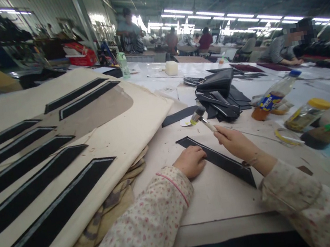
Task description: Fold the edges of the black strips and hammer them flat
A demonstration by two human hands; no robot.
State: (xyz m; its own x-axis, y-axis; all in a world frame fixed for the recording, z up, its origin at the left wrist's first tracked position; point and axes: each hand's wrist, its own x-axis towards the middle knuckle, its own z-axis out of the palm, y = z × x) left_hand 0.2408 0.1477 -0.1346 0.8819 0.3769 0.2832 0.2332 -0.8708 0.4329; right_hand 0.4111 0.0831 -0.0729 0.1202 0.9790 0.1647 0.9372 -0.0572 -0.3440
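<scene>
A black strip with a folded edge lies at a slant on the pale worktop in front of me. My left hand rests on its upper part with curled fingers, gripping its edge; the fingertips are partly hidden. In my right hand, closed around the light handle, is a hammer. Its metal-and-black head is raised just beyond the strip, apart from it. Behind the hammer lie a white oval piece and another dark strip.
On the left, a cream padded sheet bears several black strips with pale edges. A pile of black pieces lies ahead. To the right are a Pepsi bottle, a yellow-lidded jar and a tape roll. A co-worker leans over the far right.
</scene>
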